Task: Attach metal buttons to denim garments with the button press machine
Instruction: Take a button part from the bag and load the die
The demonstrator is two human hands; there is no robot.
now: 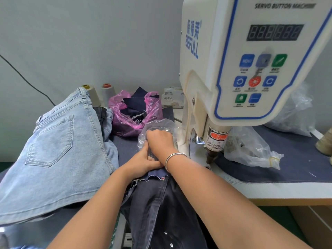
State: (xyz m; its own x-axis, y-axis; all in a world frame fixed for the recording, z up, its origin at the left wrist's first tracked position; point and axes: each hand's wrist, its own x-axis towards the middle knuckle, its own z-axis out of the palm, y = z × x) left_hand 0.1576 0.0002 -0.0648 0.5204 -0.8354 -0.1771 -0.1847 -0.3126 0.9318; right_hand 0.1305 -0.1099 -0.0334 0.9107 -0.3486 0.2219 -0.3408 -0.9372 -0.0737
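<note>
- Dark denim garment (pixel 161 203) lies in front of the button press machine (pixel 233 69), its raw edge under both wrists.
- Right hand (pixel 159 139) reaches into a clear plastic bag (pixel 156 126); finger state unclear.
- Left hand (pixel 143 162) pinches the bag's edge.
- Light jeans (pixel 59 150) lie left.

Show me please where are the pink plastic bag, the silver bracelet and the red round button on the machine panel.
pink plastic bag (pixel 120 112): head view, on its left wall.
silver bracelet (pixel 172 156): head view, on the band over the right wrist.
red round button (pixel 254 81): head view, on its centre.
</note>
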